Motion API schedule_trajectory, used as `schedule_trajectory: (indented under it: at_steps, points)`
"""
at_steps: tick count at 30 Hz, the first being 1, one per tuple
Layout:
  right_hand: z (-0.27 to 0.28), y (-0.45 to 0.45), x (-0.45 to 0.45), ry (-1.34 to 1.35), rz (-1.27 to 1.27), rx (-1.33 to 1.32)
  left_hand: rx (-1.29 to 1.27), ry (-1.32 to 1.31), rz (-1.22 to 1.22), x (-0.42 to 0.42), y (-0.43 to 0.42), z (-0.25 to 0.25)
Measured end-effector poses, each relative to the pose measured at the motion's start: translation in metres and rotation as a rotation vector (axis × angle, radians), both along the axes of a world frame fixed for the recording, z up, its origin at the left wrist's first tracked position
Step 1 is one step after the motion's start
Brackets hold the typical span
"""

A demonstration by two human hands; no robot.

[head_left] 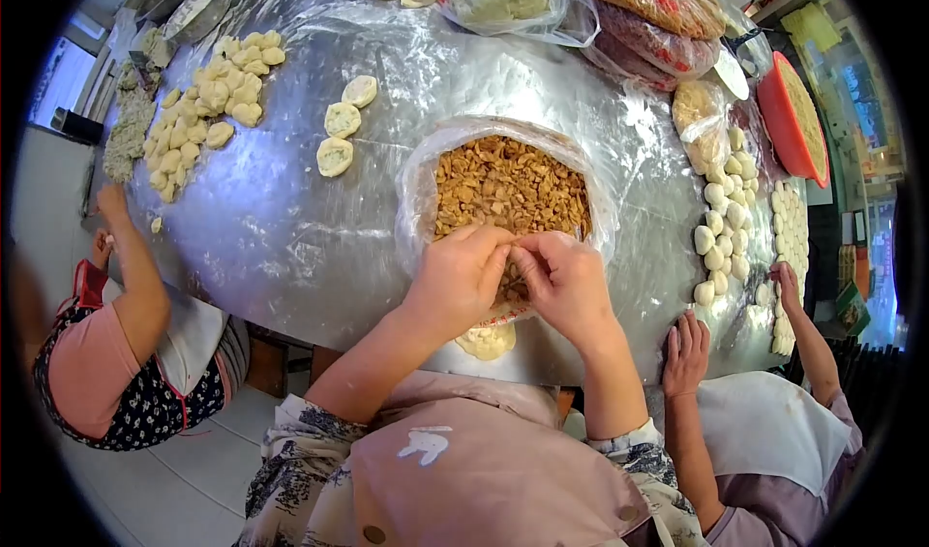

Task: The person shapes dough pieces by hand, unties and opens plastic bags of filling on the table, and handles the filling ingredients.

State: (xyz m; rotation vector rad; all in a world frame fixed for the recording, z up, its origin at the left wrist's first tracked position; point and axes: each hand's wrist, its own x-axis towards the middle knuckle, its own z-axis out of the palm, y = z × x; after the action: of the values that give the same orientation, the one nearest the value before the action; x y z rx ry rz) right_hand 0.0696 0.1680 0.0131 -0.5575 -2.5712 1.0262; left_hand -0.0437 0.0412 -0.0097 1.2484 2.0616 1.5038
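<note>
A plastic-lined container of brown chopped filling [513,184] sits on the metal table before me. Over its near edge, my left hand [463,274] and my right hand [561,281] meet, fingertips pinched together. What lies between the fingers is hidden or too small to name. Just below the container rests a lump of pale dough [487,342]. Three round dough pieces [342,120] with a greenish filling showing lie to the upper left of the container.
Small dough pieces [218,87] cover the table's upper left. Rows of dough balls [726,218], bagged food [658,24] and a red basin [794,116] stand on the right. One co-worker [106,353] is at left, another [774,431] at right, hands on the table's edge.
</note>
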Motion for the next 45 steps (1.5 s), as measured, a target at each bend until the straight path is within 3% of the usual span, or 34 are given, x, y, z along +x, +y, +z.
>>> schedule_trajectory:
  at_steps: [14, 20, 28, 38, 41, 45]
  points:
    - [0.003, -0.006, -0.009, -0.031, -0.058, -0.118, -0.048, -0.188, 0.066, -0.003, 0.002, -0.001]
    - [0.009, 0.004, -0.011, -0.057, -0.025, -0.050, -0.049, 0.002, 0.022, -0.007, 0.004, -0.003]
    - [-0.003, 0.005, -0.014, 0.028, 0.042, 0.110, -0.195, -0.049, 0.079, -0.002, 0.008, -0.007]
    - [0.012, 0.026, -0.035, -0.087, 0.028, -0.078, -0.142, 0.016, 0.244, -0.002, 0.017, -0.005]
    - [0.007, 0.041, -0.044, -0.036, 0.010, 0.028, -0.141, 0.003, 0.237, -0.007, 0.016, 0.002]
    - [-0.026, 0.063, -0.063, -0.097, -0.050, 0.417, -0.130, -0.012, 0.157, -0.004, 0.015, 0.004]
